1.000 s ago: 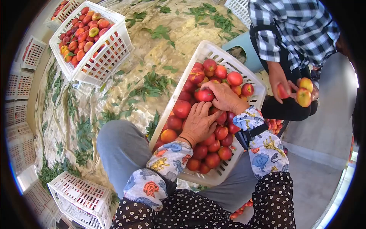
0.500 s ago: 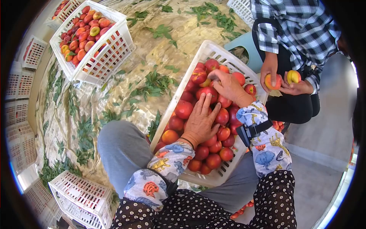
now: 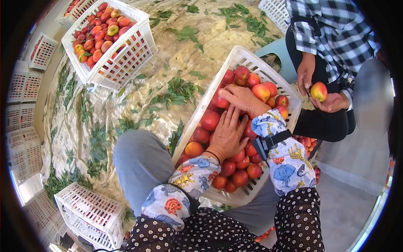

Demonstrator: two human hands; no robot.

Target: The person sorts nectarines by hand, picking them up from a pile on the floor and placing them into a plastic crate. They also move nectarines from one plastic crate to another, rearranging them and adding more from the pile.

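A white plastic crate (image 3: 199,115) of red and yellow nectarines (image 3: 240,178) stands tilted between my knees. My left hand (image 3: 228,136) lies on the fruit in the middle of it, palm down with fingers stretched. Just beyond, my right hand (image 3: 244,100) reaches across the upper part of the crate, its fingers bent over a red nectarine (image 3: 219,101) by the left wall. Part of its grip is hidden behind the back of the hand. The fingertips of my left hand are close under my right hand.
At right, a co-worker's hands (image 3: 329,101) hold a yellow-red nectarine (image 3: 319,91) beside a blue stool (image 3: 275,52). Another full crate (image 3: 121,69) stands upper left, stacked white crates (image 3: 90,210) lower left. Green leaves (image 3: 178,92) litter the ground sheet (image 3: 138,101).
My right hand has moved left over the fruit, onto a red nectarine. Yellow-red nectarines now show at the crate's upper right. The co-worker now shows one fruit instead of two.
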